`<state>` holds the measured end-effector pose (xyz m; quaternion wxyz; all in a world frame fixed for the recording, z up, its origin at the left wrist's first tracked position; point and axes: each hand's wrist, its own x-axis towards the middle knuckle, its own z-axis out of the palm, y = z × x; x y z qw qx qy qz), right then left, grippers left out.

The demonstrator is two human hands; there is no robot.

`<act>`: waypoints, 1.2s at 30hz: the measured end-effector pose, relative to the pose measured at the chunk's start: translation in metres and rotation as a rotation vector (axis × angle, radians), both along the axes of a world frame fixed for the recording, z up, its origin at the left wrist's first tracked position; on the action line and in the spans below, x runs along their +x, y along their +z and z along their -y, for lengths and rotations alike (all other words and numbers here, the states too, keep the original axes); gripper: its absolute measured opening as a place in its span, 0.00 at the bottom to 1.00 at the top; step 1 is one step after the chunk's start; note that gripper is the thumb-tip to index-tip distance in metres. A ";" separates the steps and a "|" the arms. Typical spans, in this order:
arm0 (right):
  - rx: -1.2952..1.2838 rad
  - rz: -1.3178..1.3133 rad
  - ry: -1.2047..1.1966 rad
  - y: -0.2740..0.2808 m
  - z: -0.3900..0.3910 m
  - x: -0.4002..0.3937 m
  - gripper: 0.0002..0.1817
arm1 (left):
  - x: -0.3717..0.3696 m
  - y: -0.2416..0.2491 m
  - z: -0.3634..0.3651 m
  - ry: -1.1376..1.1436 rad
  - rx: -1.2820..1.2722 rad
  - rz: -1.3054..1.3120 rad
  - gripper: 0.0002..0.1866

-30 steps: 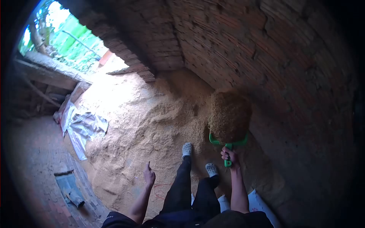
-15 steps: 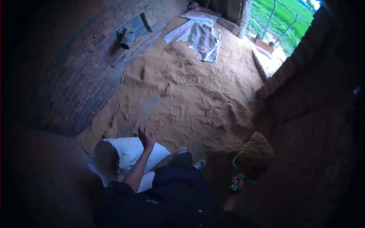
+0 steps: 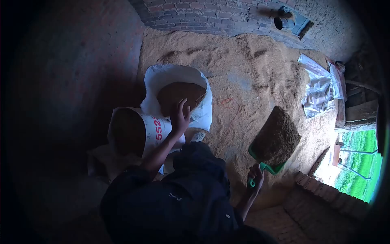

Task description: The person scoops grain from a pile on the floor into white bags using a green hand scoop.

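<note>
In the head view my right hand (image 3: 255, 177) is wrapped round the handle of a green dustpan (image 3: 252, 153), which carries a heap of loose brown husk-like material (image 3: 280, 134). My left hand (image 3: 180, 117) is over the near rim of a white sack (image 3: 206, 116), its fingers apart and reaching toward the opening. That sack stands with its mouth wide, and brown material (image 3: 170, 95) fills much of it. Beside it is a second white sack (image 3: 153, 130) with red digits printed on its side. One of my shoes (image 3: 198, 136) shows just below the first sack.
A thick layer of tan loose material (image 3: 231, 53) covers the floor up to the brick wall (image 3: 195, 16). A pipe (image 3: 283, 23) juts from that wall. Silvery sheeting (image 3: 319, 91) lies to the right, near a doorway with green plants (image 3: 359, 162) outside.
My view has swung left toward the sacks. My left hand has come to the near sack's mouth, and the loaded dustpan has swung round with my right hand, off the dark side wall.
</note>
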<state>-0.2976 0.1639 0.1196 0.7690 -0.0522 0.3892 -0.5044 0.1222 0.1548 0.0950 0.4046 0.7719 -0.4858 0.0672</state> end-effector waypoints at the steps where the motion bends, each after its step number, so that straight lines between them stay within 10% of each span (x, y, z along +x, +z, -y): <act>1: 0.002 0.023 0.064 0.006 0.015 0.014 0.02 | 0.009 0.002 -0.005 -0.010 0.059 -0.049 0.18; 10: -0.123 -0.162 0.603 0.062 0.096 0.164 0.11 | 0.055 -0.008 -0.055 -0.406 0.732 -0.106 0.20; 19: -0.185 -0.219 0.900 0.056 0.127 0.259 0.12 | 0.063 -0.059 -0.059 -0.425 0.459 -0.021 0.12; 27: -0.483 -0.870 1.094 0.042 0.127 0.320 0.24 | 0.065 -0.037 -0.060 -0.450 0.475 -0.100 0.14; 30: -1.114 -1.396 1.023 0.032 0.118 0.326 0.39 | 0.065 -0.041 -0.059 -0.466 0.476 -0.063 0.13; 36: -1.399 -1.684 0.965 0.028 0.103 0.324 0.46 | 0.062 -0.041 -0.061 -0.478 0.509 -0.044 0.16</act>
